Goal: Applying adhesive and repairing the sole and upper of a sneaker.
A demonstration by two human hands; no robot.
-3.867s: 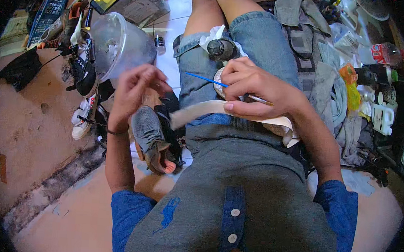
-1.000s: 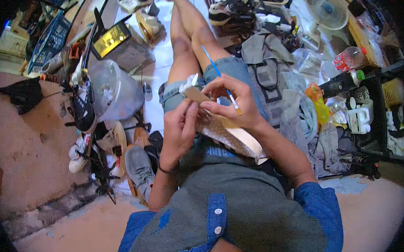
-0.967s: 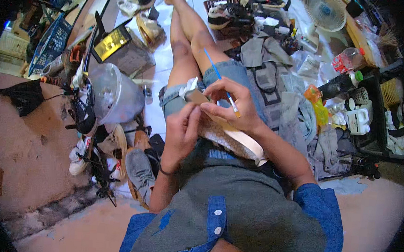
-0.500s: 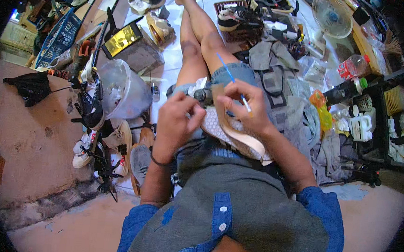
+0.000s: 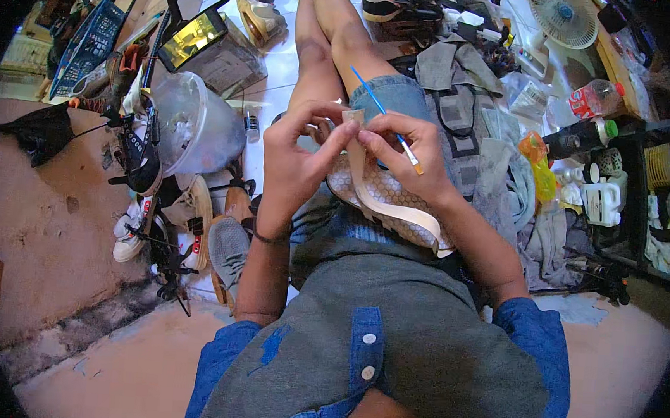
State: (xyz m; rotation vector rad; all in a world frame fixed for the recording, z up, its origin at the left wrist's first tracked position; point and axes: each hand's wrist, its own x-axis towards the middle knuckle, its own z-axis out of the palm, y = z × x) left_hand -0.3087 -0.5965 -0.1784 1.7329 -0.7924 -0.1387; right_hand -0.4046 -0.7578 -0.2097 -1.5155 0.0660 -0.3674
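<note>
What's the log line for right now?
left hand: pinching cream strip near one end | right hand: holding blue-handled brush, close to strip | under strip: hexagon-patterned piece

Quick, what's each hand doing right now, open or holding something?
Left hand: closed, pinching one end of the pale strip.
Right hand: closed, holding the blue paintbrush, seemingly touching the strip too.

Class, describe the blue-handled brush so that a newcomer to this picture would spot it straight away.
Start at the denim shorts in the upper middle of the picture. Over them, the right hand holds the brush slantwise, its bristles at the lower right. Its thin, straight, blue handle sets it apart from the wide, curving pale strip nearby.
</note>
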